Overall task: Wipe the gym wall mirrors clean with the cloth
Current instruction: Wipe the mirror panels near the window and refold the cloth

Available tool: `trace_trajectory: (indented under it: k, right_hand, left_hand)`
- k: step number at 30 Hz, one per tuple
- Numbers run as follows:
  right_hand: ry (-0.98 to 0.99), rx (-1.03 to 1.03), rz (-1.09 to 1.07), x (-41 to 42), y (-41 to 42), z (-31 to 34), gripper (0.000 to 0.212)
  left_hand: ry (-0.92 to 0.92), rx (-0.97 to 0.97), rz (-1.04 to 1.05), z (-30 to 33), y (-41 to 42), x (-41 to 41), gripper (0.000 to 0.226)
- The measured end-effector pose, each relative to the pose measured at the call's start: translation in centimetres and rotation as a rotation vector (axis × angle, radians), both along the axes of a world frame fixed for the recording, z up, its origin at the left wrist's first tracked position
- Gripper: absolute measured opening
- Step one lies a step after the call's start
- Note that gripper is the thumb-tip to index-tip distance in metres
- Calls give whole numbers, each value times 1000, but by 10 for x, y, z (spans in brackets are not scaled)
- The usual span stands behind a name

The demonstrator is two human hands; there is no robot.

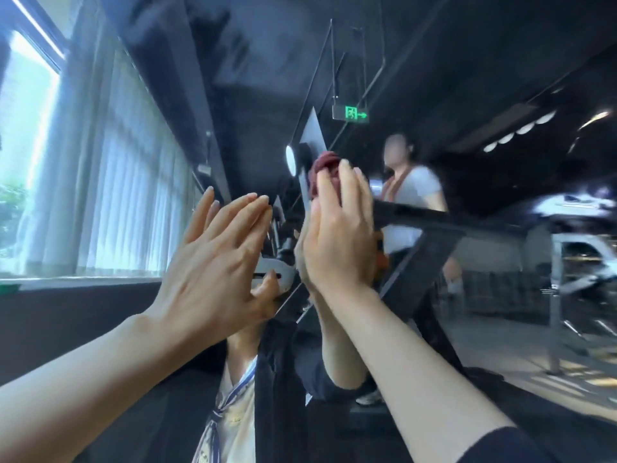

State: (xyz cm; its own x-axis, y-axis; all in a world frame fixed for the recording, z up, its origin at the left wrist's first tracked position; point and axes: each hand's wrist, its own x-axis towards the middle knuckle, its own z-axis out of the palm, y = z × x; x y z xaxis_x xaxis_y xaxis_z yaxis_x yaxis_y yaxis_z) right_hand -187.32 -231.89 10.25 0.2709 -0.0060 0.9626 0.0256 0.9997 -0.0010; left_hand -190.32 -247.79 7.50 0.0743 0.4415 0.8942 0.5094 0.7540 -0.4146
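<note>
Two hands up at the mirror (434, 95), cloth (325, 177) under the right one.

Head view: right hand (337, 235) presses the bunched dark-red cloth against the glass, fingers nearly straight, pointing up; cloth wad pokes out above the fingertips, long axis roughly vertical. Left hand (213, 262) released, fingers straight and together, angled up-right, at the mirror edge just left of the right hand; contact with the glass unclear. Reflection shows a green exit sign (351, 113) and a blurred person on a treadmill (434, 235). Curtained window (110, 182) far left. No containers seen.
</note>
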Motion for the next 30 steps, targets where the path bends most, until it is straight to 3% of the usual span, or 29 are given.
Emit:
trace_trajectory:
  k: [3,5,7,9,12,14,18,21,23,26,27,30]
  right_hand:
    - [-138,294,11,-6,-14,-25,42]
    - [-193,386,-23,6,12,-22,40]
    - [-154,284,-82,19,49,-15,37]
    - [-59,21,-95,36,83,-8,38]
    - [4,-212,-75,41,85,-8,46]
    - [-3,-83,-87,29,60,-26,45]
    - [-232,420,-86,16,27,-84,36]
    - [-288,641,-207,32,48,-71,35]
    - [-216,519,-219,33,58,-49,35]
    - [-64,105,-66,22,36,-35,40]
    - [-36,55,-47,14,23,-41,39]
    - [-149,333,-25,-2,-4,-98,37]
  left_hand:
    - [-10,8,-27,-8,0,-2,80]
    - [-9,21,-37,-15,2,-7,80]
    - [3,38,-38,-22,4,-11,78]
    - [17,43,-21,-24,7,-12,77]
    - [13,67,-8,-26,13,-12,78]
    - [-2,92,-13,-28,17,-12,79]
    - [-50,102,-31,-36,17,-8,79]
    - [-90,74,-53,-65,6,-5,78]
    - [-99,69,-72,-97,-4,-4,79]
    - [-133,121,-114,-140,-19,-5,79]
    - [-150,154,-126,-152,-23,-5,79]
    - [-219,247,-163,-180,-29,-4,75]
